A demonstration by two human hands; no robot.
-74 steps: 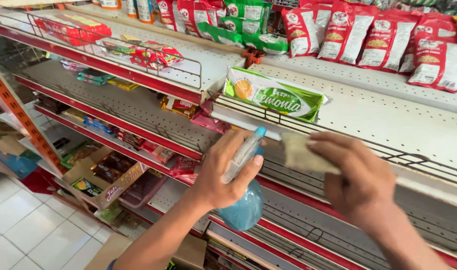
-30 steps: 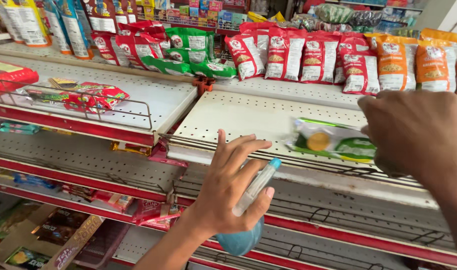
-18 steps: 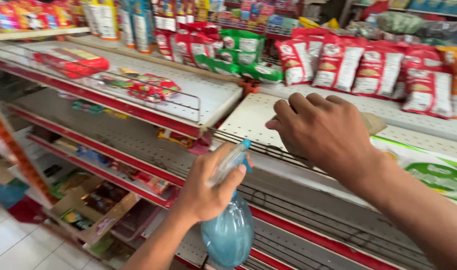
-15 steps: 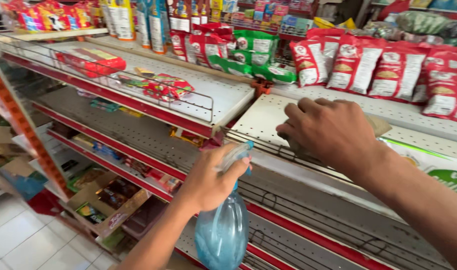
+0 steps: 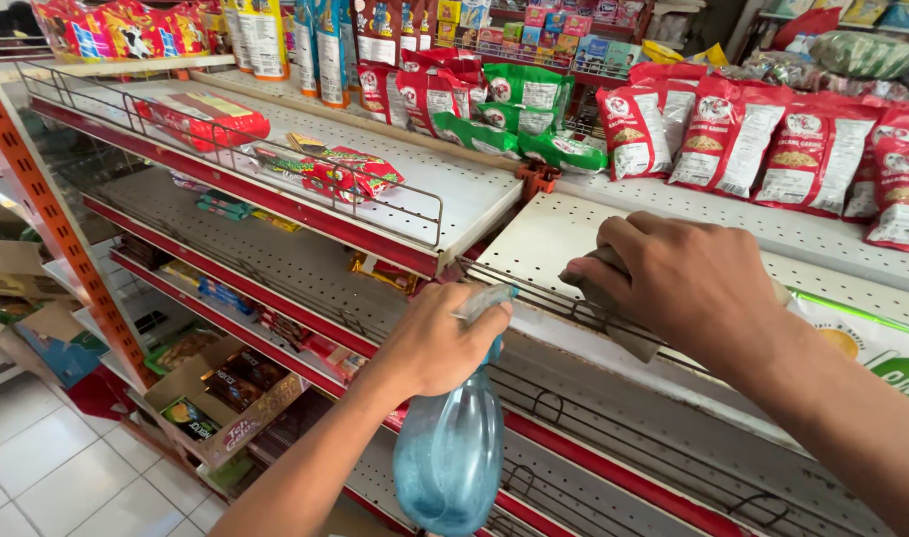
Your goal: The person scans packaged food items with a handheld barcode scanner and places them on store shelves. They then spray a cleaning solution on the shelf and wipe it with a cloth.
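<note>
My left hand (image 5: pixel 436 345) grips the neck and trigger of a blue translucent spray bottle (image 5: pixel 450 452), which hangs below the hand in front of the lower shelves. My right hand (image 5: pixel 685 281) presses a grey-brown cloth (image 5: pixel 613 316) down onto the front of a white perforated shelf (image 5: pixel 544 239), right behind its wire front rail. The cloth is mostly hidden under my fingers. A green and white snack bag (image 5: pixel 877 343) lies flat on the same shelf, just right of my right wrist.
Red and green snack bags (image 5: pixel 733 134) stand along the back of the shelves. A neighbouring shelf at left holds a few flat red packets (image 5: pixel 350 171) behind a wire rail. Lower red-edged shelves and an open cardboard box (image 5: pixel 216 398) are below; white floor tiles at bottom left.
My right hand has come down from mid-air onto the white shelf with the cloth and slid left, away from the green bag. My left hand keeps hold of the spray bottle.
</note>
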